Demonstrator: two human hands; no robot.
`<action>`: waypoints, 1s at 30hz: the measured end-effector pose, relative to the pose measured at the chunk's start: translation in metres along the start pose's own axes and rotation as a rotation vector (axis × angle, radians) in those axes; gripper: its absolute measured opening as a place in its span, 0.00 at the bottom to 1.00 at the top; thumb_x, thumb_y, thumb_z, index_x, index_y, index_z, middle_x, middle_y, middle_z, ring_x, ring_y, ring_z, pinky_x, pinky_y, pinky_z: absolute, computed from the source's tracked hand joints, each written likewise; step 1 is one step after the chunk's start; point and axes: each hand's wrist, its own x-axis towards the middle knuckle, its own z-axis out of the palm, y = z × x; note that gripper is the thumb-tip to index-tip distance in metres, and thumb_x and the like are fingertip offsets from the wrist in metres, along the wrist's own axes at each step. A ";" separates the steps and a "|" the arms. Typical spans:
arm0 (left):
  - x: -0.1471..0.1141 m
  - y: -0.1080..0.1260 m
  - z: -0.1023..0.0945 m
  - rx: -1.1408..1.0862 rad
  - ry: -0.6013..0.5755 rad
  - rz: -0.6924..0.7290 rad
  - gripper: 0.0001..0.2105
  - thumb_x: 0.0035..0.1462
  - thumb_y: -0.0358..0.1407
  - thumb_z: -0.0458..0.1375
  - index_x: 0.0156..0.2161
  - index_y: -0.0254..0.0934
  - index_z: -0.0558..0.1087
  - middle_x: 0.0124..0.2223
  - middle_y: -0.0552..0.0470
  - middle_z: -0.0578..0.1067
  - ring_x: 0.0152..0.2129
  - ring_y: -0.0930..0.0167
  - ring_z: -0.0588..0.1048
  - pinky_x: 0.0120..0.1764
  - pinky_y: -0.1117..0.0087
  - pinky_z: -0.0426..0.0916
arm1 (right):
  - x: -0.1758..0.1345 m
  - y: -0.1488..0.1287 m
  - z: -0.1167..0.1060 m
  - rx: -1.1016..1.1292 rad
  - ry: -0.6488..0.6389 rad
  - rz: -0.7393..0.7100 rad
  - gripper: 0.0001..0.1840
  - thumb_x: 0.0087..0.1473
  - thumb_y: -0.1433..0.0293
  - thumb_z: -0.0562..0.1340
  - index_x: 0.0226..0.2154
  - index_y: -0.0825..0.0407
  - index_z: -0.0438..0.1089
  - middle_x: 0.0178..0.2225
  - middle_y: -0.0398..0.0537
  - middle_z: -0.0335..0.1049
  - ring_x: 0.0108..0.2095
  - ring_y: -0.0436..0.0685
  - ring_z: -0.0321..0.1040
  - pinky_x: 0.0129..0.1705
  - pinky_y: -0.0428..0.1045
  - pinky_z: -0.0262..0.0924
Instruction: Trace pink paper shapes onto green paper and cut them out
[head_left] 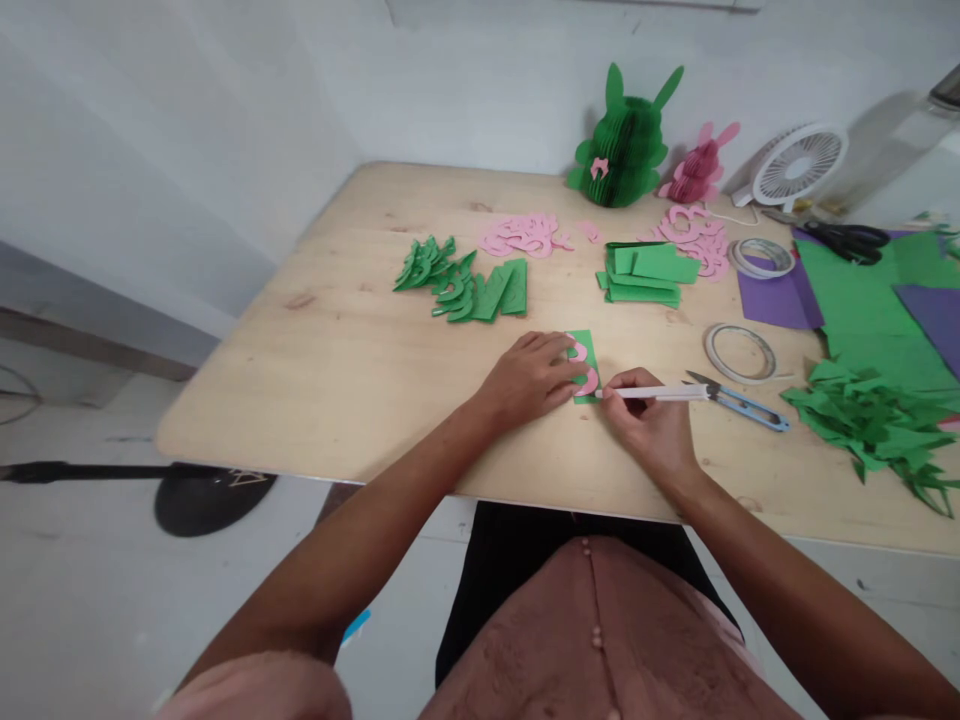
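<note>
A small green paper rectangle (591, 350) lies on the table in front of me, with a pink curved paper cutout (592, 381) on top. My left hand (537, 372) rests flat over their left side, fingers stretched out and pressing the cutout onto the green paper. My right hand (651, 425) grips a white pen (664, 393) whose tip touches near the lower right edge of the green paper. Just right of that hand, blue-handled thread snips (750, 406) lie on the table. Part of the cutout is hidden under my left fingers.
Green cut pieces (491, 292), pink cutouts (525, 236) and stacked green strips (645, 272) lie farther back. Tape rolls (741, 354), green scraps (870, 420) and black scissors (847, 242) are on the right. A green paper rabbit (622, 150), a pink one (697, 168) and a fan (799, 168) stand behind.
</note>
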 end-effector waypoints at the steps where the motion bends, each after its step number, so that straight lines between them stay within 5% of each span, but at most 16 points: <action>1: 0.000 0.000 0.000 0.001 -0.002 0.000 0.12 0.61 0.37 0.52 0.47 0.41 0.74 0.51 0.44 0.71 0.52 0.64 0.68 0.52 0.61 0.61 | 0.000 0.000 0.000 0.003 0.002 0.002 0.02 0.49 0.70 0.60 0.28 0.52 0.67 0.24 0.42 0.66 0.23 0.49 0.60 0.24 0.46 0.54; 30: 0.000 0.000 0.000 0.004 0.009 0.005 0.12 0.61 0.38 0.52 0.46 0.41 0.75 0.51 0.44 0.71 0.51 0.64 0.68 0.52 0.60 0.62 | 0.001 -0.003 -0.003 -0.042 0.044 0.010 0.03 0.48 0.70 0.60 0.27 0.53 0.68 0.21 0.41 0.65 0.19 0.48 0.57 0.21 0.45 0.51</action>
